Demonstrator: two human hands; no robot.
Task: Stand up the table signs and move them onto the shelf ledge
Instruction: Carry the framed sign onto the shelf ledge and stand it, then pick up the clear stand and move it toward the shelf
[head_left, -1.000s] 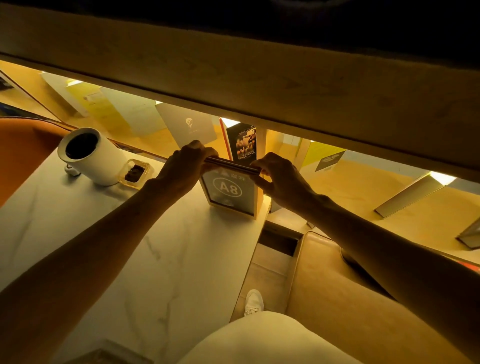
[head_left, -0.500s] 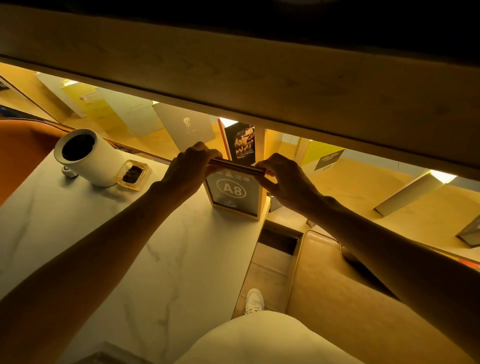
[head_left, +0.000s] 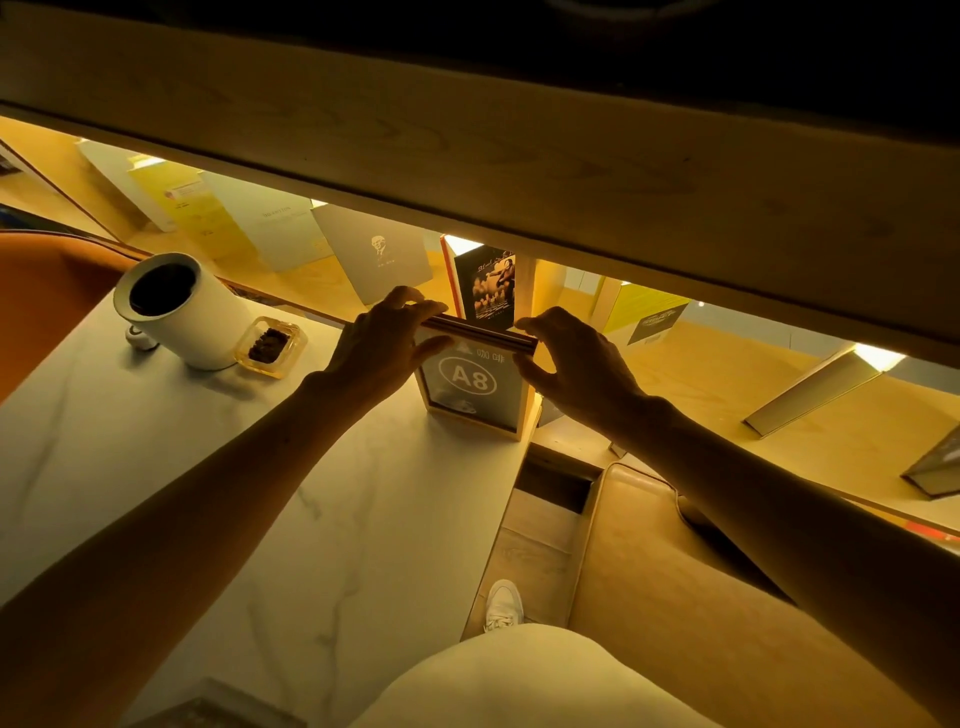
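Observation:
A table sign (head_left: 474, 387) with "A8" in a wooden frame stands upright at the far right corner of the white marble table (head_left: 208, 493). My left hand (head_left: 382, 343) grips the left end of its top edge. My right hand (head_left: 574, 358) pinches the right end of the same edge. Behind the sign runs the lit wooden shelf ledge (head_left: 727, 395) under a thick wooden board (head_left: 519, 171).
A white cylindrical cup (head_left: 182, 309) and a small glass dish (head_left: 270, 345) of dark bits sit at the table's far left. Several cards and booklets lean on the ledge, among them a dark booklet (head_left: 488, 288) just behind the sign. A tan seat (head_left: 675, 571) lies to the right.
Both hands stay on the sign's top edge. The sign sits slightly farther back and more upright than a second ago.

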